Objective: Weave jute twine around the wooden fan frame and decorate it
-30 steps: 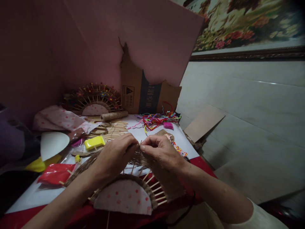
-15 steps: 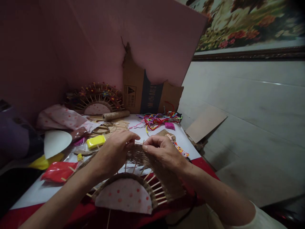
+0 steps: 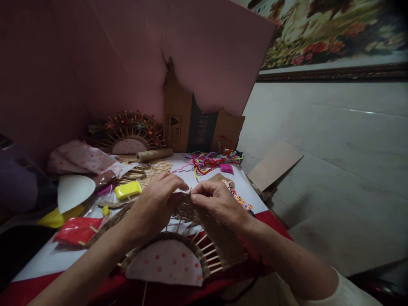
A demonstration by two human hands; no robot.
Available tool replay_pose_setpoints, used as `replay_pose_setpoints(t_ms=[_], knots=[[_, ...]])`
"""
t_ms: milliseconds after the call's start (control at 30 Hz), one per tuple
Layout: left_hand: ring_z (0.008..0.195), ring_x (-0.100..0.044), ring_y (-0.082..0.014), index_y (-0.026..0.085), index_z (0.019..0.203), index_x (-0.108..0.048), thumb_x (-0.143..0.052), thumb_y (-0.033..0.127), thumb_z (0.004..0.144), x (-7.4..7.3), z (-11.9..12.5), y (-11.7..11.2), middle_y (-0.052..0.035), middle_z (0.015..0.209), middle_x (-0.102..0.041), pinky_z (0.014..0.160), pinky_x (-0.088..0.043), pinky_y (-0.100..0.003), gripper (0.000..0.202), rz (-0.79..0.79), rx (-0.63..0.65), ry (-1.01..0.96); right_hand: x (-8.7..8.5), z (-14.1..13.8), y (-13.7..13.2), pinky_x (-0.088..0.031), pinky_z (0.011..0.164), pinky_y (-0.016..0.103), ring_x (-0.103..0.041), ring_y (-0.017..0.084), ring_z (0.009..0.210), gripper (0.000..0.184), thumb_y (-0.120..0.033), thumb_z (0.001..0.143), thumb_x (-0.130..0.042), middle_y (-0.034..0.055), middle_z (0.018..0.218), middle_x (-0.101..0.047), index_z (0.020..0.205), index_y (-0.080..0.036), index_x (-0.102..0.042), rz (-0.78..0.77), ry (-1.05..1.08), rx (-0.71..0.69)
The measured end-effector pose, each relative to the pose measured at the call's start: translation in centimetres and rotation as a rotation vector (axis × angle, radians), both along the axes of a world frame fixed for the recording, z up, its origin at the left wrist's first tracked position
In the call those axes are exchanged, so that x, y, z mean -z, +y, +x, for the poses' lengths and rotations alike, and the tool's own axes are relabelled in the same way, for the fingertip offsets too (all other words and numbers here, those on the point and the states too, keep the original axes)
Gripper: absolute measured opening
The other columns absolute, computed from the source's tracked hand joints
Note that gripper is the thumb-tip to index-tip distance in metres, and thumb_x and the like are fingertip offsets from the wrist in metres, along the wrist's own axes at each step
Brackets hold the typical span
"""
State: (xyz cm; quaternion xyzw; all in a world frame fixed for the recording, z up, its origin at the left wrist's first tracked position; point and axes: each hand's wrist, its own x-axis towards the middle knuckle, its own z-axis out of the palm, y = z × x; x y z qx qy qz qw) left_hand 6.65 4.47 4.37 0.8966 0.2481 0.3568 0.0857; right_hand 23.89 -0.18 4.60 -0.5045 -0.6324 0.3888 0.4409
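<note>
We have woven fan point(image 3: 223, 242) at near centre, yellow packet point(image 3: 128, 190) farther left. Right hand point(image 3: 221, 202) pinches fan's far edge, thumb to forefinger; left hand point(image 3: 154, 199) bends just beside, whether pinching we cannot tell.

Pass: over L hand point(image 3: 156, 202) & R hand point(image 3: 218, 204) | Blk L: red pack point(image 3: 76, 230), yel pack point(image 3: 128, 190) | Blk fwd: cardbd point(image 3: 204, 123)

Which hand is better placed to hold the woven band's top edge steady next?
Right hand, I think: its thumb and finger meet at the top edge of the woven band. The left hand is close, but its pointing finger sticks out and any hold is hidden.
</note>
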Motion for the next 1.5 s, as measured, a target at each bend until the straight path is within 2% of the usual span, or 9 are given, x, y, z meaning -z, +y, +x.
replay_pose_setpoints(t_ms=[100,267,500,733,967,1133,1233,1333,1500], knots=[[0.085,-0.049,-0.0196,0.018,0.08,-0.059,-0.046,0.017,0.086,-0.1,0.1,-0.1,-0.0037,0.081,-0.062,0.078,-0.037,-0.037,0.014,0.074,-0.021,0.055,0.0,0.0,0.0,-0.037,0.058,0.022,-0.047,0.009,0.062,0.008,-0.017,0.073,-0.054,-0.0017,0.065,-0.053,0.067,-0.014,-0.06,0.016,-0.018,0.001],[0.08,-0.047,-0.0203,0.017,0.07,-0.058,-0.048,0.019,0.085,-0.1,0.3,-0.3,-0.003,0.071,-0.059,0.074,-0.034,-0.037,0.018,0.072,-0.084,0.104,-0.1,-0.1,0.0,-0.037,0.058,0.021,-0.047,0.009,0.062,0.01,-0.02,0.075,-0.055,-0.002,0.065,-0.053,0.069,-0.014,-0.06,0.008,-0.024,-0.009],[0.081,-0.045,-0.0202,0.017,0.071,-0.055,-0.047,0.019,0.084,0.0,0.4,-0.2,-0.0039,0.075,-0.056,0.073,-0.034,-0.037,0.016,0.031,-0.105,0.113,-0.4,-0.4,0.2,-0.036,0.055,0.021,-0.045,0.009,0.059,0.011,-0.021,0.074,-0.055,-0.0018,0.063,-0.052,0.067,-0.013,-0.059,0.008,-0.068,-0.002],[0.08,-0.045,-0.0199,0.018,0.07,-0.055,-0.044,0.019,0.085,0.3,0.4,0.1,-0.0035,0.074,-0.055,0.071,-0.034,-0.036,0.019,0.005,-0.115,0.151,0.2,-0.1,0.9,-0.034,0.053,0.02,-0.044,0.008,0.058,0.01,-0.021,0.073,-0.056,-0.0024,0.062,-0.051,0.068,-0.013,-0.059,-0.033,-0.035,-0.041],[0.078,-0.046,-0.0192,0.018,0.07,-0.052,-0.043,0.019,0.085,0.3,0.4,0.2,-0.0035,0.074,-0.054,0.07,-0.036,-0.035,0.018,-0.053,-0.11,0.126,0.2,0.8,1.8,-0.031,0.048,0.021,-0.041,0.008,0.053,0.029,-0.036,0.081,-0.05,-0.0021,0.057,-0.048,0.068,-0.012,-0.06,-0.096,-0.098,-0.11],[0.077,-0.046,-0.019,0.017,0.07,-0.054,-0.044,0.018,0.084,0.4,0.4,0.3,-0.0034,0.073,-0.054,0.069,-0.035,-0.034,0.017,-0.051,-0.096,0.124,0.3,0.5,1.8,-0.029,0.049,0.02,-0.04,0.007,0.052,0.015,-0.026,0.074,-0.057,-0.0038,0.056,-0.048,0.068,-0.012,-0.06,-0.093,-0.092,-0.093],[0.077,-0.046,-0.0187,0.017,0.07,-0.054,-0.044,0.019,0.084,0.6,0.4,0.4,-0.0032,0.073,-0.054,0.069,-0.035,-0.034,0.017,-0.057,-0.089,0.125,0.3,0.2,1.8,-0.028,0.048,0.02,-0.038,0.006,0.05,0.014,-0.023,0.072,-0.057,-0.0048,0.054,-0.046,0.064,-0.012,-0.058,-0.114,-0.093,-0.066],[0.077,-0.045,-0.0183,0.018,0.071,-0.053,-0.043,0.02,0.085,0.7,0.3,0.5,-0.003,0.074,-0.053,0.069,-0.036,-0.033,0.017,-0.086,-0.08,0.11,0.1,0.6,2.0,-0.029,0.048,0.021,-0.042,0.008,0.051,0.02,-0.03,0.076,-0.056,-0.0031,0.056,-0.05,0.066,-0.012,-0.06,-0.124,-0.094,-0.084],[0.077,-0.046,-0.0179,0.018,0.07,-0.051,-0.04,0.024,0.086,0.5,-0.1,0.8,-0.0032,0.074,-0.054,0.068,-0.038,-0.032,0.021,-0.174,-0.087,0.076,0.2,2.7,2.3,-0.038,0.055,0.022,-0.055,0.013,0.068,0.048,-0.057,0.079,-0.048,0.0062,0.077,-0.063,0.082,-0.011,-0.063,-0.135,-0.024,-0.052]])
